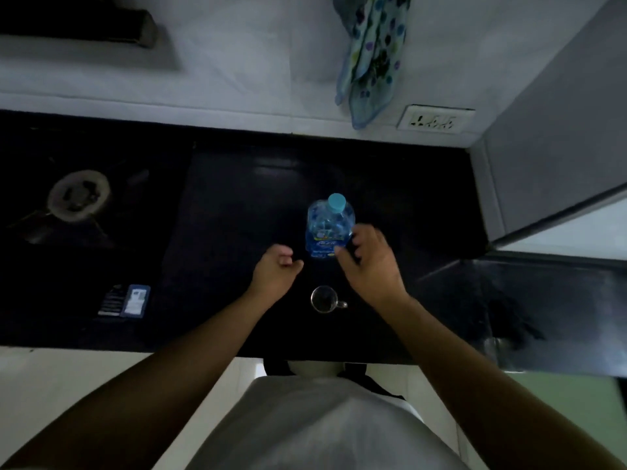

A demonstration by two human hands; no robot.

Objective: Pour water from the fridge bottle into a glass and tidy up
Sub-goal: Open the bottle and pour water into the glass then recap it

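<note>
Bottle stands on counter behind glass, burner far left

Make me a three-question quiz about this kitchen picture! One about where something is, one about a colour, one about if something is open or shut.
1. Where is the glass?
A. nearer the person than the bottle
B. on the stove
C. beyond the bottle

2. What colour is the bottle's cap?
A. red
B. light blue
C. black

3. Is the bottle open?
A. no cap
B. cap on
C. lying spilled

Answers: 1 A, it sits on the counter between the arms. 2 B, the top shows light blue. 3 B, the cap sits on the upright bottle.
</note>
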